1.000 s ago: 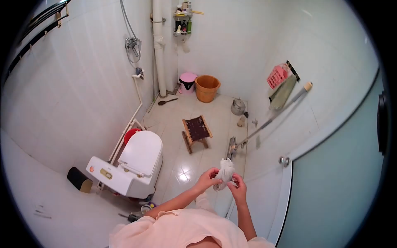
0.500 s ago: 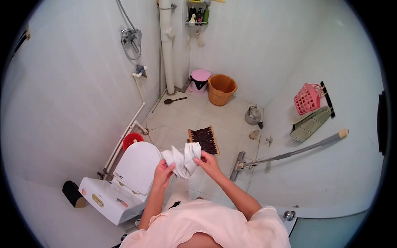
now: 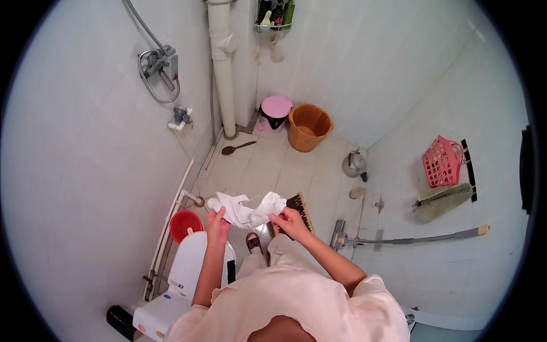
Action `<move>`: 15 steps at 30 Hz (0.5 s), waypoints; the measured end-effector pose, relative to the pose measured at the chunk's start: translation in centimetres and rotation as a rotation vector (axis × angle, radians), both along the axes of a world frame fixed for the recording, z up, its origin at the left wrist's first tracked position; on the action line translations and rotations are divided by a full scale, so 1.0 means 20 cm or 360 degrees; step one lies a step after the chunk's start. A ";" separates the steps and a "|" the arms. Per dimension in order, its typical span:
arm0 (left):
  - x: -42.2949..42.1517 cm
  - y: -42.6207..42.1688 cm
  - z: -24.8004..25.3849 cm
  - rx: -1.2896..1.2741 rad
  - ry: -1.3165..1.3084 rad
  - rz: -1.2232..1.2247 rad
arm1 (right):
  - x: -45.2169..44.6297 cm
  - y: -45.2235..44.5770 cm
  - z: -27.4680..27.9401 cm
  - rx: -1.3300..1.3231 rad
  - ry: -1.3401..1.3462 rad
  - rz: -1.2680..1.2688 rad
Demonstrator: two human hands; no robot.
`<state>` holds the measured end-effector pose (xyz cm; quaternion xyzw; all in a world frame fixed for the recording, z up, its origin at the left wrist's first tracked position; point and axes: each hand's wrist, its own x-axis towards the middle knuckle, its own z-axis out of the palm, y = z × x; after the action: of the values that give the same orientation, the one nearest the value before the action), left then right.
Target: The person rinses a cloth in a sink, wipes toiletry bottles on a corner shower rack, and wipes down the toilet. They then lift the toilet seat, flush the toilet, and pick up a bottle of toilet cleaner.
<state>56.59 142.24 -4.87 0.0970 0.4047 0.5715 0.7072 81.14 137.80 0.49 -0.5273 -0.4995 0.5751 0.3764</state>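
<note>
A white cloth (image 3: pixel 245 212), loosely bunched, is stretched between my two hands in front of my body. My left hand (image 3: pixel 217 226) pinches its left end, near the red bucket (image 3: pixel 186 226). Its right end is gripped by the fingers of my right hand (image 3: pixel 292 223). Below and beyond my right hand stands a low wooden stool with a dark woven seat (image 3: pixel 300 208), partly hidden by the hand and cloth. Beneath the cloth, a sandaled foot (image 3: pixel 254 241) shows on the tiles.
The white toilet (image 3: pixel 191 259) is at my left. Along the far wall are a pink-lidded bin (image 3: pixel 276 108) and wooden bucket (image 3: pixel 309 128). A kettle (image 3: pixel 354 164), mop (image 3: pixel 421 238) and hanging pink basket (image 3: pixel 443 162) are on the right. A ladle (image 3: pixel 239 148) lies on the floor.
The bunched cloth has been spread wider between my hands. Both hands have moved left since the earliest frame. The view has shifted forward, closer to the stool, and my foot has come into view.
</note>
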 end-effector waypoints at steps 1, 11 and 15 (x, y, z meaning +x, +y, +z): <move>0.01 0.07 0.00 0.0031 -0.0020 -0.0014 | 0.01 0.05 -0.01 -0.0036 0.0001 -0.0020; 0.02 0.37 -0.10 -0.0052 -0.0166 0.0067 | -0.06 0.52 0.08 0.0141 0.0025 -0.0020; -0.06 0.51 -0.16 -0.0110 0.0102 -0.0225 | -0.04 0.73 0.08 0.0375 -0.0033 -0.0116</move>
<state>55.43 152.39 -8.06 0.1191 0.4386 0.5025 0.7355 80.32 152.46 2.16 -0.5033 -0.5480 0.4926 0.4513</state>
